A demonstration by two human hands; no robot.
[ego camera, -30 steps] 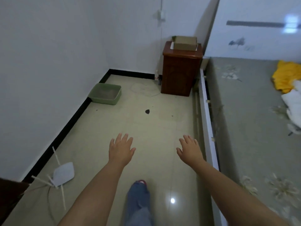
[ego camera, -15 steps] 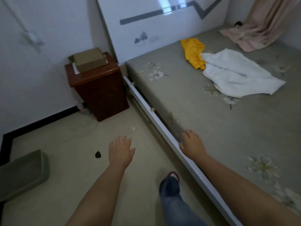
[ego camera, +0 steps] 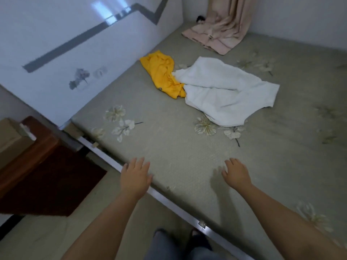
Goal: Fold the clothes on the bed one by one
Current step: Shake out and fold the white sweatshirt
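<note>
The wide bed with the grey-green flower-printed cover (ego camera: 187, 166) fills most of your view, and its surface looks flat, matte and a little grainy. Nothing on it is folded yet, so I judge the task is at its very start and all the pieces are left to do. In the far corner a long beige-pink cloth with soft vertical pleats (ego camera: 221, 30) hangs down onto the bed; I cannot tell if it is clothing or a curtain. Near the middle lies the white, thick, towel-like garment (ego camera: 229, 92), crumpled, with one edge turned over. Touching its left side is the smaller bright yellow garment (ego camera: 161, 74), bunched in thin wrinkles near the white glossy headboard (ego camera: 75, 44). Your left hand (ego camera: 135, 178) and right hand (ego camera: 236, 174) hover over the near bed edge, fingers spread, holding nothing, well apart from the clothes.
</note>
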